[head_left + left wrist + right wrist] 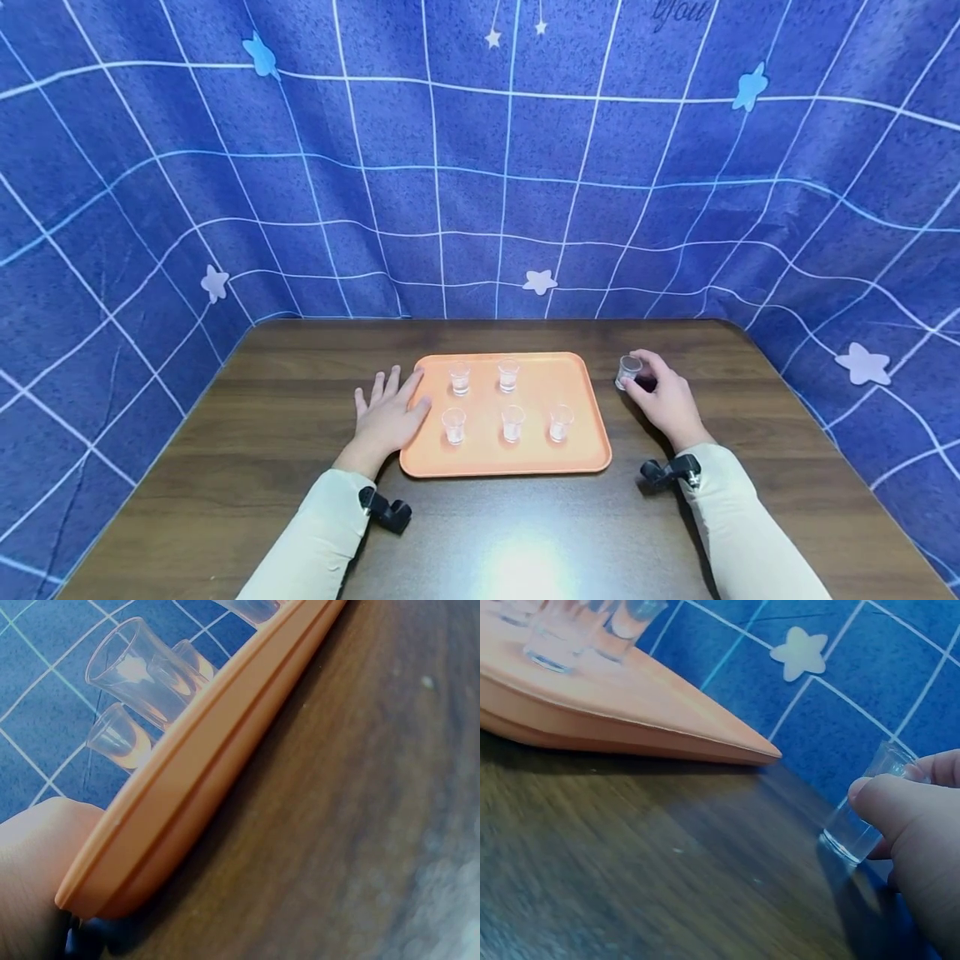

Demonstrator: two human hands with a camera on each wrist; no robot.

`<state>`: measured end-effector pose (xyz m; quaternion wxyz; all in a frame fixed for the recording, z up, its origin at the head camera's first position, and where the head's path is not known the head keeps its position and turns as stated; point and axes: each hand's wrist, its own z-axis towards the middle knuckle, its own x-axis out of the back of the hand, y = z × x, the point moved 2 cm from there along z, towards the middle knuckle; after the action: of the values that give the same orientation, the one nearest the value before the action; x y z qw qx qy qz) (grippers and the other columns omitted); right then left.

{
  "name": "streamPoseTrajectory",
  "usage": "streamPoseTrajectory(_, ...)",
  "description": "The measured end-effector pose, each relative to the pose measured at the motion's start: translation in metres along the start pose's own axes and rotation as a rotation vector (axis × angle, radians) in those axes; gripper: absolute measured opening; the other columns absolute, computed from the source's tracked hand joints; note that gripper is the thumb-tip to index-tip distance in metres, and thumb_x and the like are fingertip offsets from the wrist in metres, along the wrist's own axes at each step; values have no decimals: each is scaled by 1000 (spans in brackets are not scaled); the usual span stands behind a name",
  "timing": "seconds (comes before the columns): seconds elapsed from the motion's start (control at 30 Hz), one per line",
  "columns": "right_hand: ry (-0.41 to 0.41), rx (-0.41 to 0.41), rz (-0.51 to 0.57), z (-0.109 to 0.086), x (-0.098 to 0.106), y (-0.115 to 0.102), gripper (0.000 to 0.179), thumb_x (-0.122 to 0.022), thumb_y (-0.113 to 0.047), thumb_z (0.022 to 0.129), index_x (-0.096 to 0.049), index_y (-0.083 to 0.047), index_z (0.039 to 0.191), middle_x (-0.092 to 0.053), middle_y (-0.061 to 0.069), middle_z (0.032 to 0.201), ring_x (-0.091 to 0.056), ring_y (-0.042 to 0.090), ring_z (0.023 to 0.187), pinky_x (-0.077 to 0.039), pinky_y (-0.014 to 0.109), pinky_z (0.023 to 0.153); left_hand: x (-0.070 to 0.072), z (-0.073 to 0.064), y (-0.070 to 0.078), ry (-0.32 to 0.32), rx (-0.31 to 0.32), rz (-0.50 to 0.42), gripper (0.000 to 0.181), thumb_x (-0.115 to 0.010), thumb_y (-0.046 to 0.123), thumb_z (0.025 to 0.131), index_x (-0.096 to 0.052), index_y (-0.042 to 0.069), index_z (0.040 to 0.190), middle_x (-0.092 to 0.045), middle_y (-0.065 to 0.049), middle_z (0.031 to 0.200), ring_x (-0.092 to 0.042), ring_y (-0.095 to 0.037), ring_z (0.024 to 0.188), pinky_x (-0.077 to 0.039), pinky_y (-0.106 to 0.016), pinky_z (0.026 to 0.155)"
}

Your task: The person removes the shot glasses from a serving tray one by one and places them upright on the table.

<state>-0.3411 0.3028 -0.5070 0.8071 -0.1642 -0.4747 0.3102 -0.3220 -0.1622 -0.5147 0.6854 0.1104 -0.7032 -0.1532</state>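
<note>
An orange tray lies on the table and carries several small clear shot glasses, two in the back row and three in the front. My left hand rests at the tray's left edge, fingers spread, thumb over the rim. Right of the tray, my right hand pinches another shot glass between thumb and fingers. In the right wrist view this shot glass is upright, its base at or just above the tabletop; I cannot tell which. The left wrist view shows the tray's side wall close up.
The brown wooden table extends around the tray on all sides. Behind it hangs a blue curtain with white grid lines and stars. Black wrist cameras sit on both sleeves. Bright glare lies on the table's near part.
</note>
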Motion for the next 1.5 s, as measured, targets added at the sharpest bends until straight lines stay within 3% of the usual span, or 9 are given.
streamPoseTrajectory(0.8,82,-69,-82,-11,36,33,44,-75,-21,89,-59,-10,130,-71,17,92,-66,42,87,-46,56,77,1,-1,0,4,-9,1,65,-37,53,104,-26,27,162,-12,-20,168,0,-45,153,11,-71,113)
streamPoseTrajectory(1.5,43,-128,-64,-12,40,36,53,-72,-24,92,-51,-8,137,-70,24,106,-65,43,100,-46,57,85,2,-1,0,-8,0,6,64,-36,52,104,-24,28,162,-11,-18,168,1,-44,154,12,-71,114)
